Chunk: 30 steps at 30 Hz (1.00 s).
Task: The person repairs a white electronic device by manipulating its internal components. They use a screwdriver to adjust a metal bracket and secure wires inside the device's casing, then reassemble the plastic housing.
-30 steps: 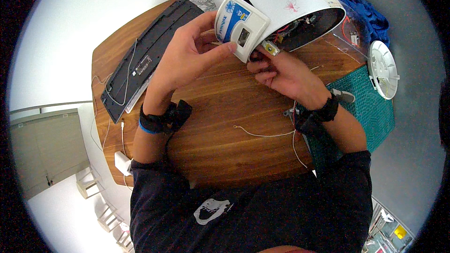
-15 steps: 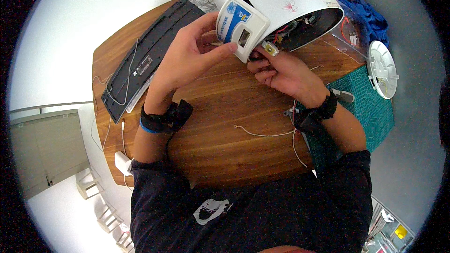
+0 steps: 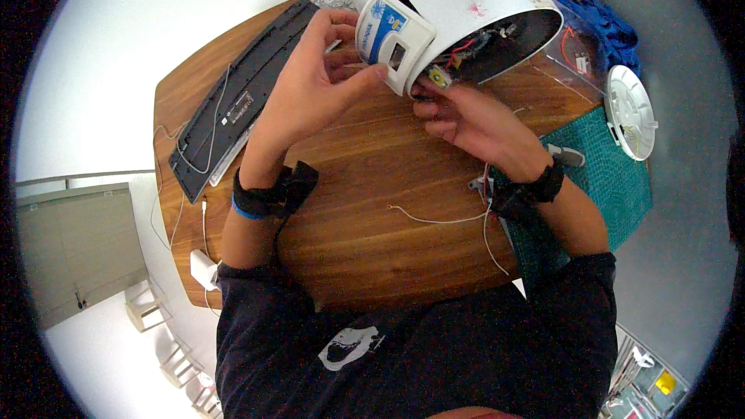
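Head view from the left of my two head-worn fisheye cameras, looking down, close over my shirt [image 3: 466, 341], with my left hand [image 3: 306, 93] and right hand [image 3: 485, 128] farther off above the wooden table [image 3: 357, 217]; toward the rim, edges bend and detail seems blurred.

The left hand [image 3: 310, 101] curves beside a white-and-blue panel [image 3: 419, 31] on a white, flower-printed drum-shaped appliance [image 3: 458, 12], its thumb at the panel's lower edge. At the open rim, the right hand [image 3: 489, 132] reaches up close to a small yellow-and-white part [image 3: 439, 77]; its grip is unclear. On the wooden bench [image 3: 357, 178] lie a black keyboard [image 3: 240, 101], thin wires [image 3: 442, 221] and a green mat [image 3: 621, 178].
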Tool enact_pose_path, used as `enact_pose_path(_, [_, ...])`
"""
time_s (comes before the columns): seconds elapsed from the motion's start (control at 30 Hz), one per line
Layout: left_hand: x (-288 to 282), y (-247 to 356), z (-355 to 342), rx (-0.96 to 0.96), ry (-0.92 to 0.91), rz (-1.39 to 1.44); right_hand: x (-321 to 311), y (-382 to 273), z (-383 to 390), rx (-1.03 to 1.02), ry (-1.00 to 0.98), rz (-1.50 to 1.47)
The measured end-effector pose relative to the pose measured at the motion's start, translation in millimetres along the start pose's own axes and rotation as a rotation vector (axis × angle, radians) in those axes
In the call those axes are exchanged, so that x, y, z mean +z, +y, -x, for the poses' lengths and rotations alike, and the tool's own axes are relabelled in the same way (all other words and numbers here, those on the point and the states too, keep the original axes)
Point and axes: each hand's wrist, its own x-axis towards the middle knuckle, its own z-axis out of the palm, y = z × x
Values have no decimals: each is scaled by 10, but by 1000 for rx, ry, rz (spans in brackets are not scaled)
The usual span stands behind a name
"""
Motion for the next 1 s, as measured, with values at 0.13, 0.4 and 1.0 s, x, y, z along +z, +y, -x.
enact_pose_path(0.13, [9, -55, 10, 0, 42, -45, -9, -27, 20, -10, -44, 66])
enact_pose_path(0.4, [34, -96, 2, 66, 13, -102, 95, -70, 167, -24, 70, 287])
enact_pose_path(1.0, [249, 207, 212, 148, -9, -374, -404, -788, 984, -367, 292, 1458])
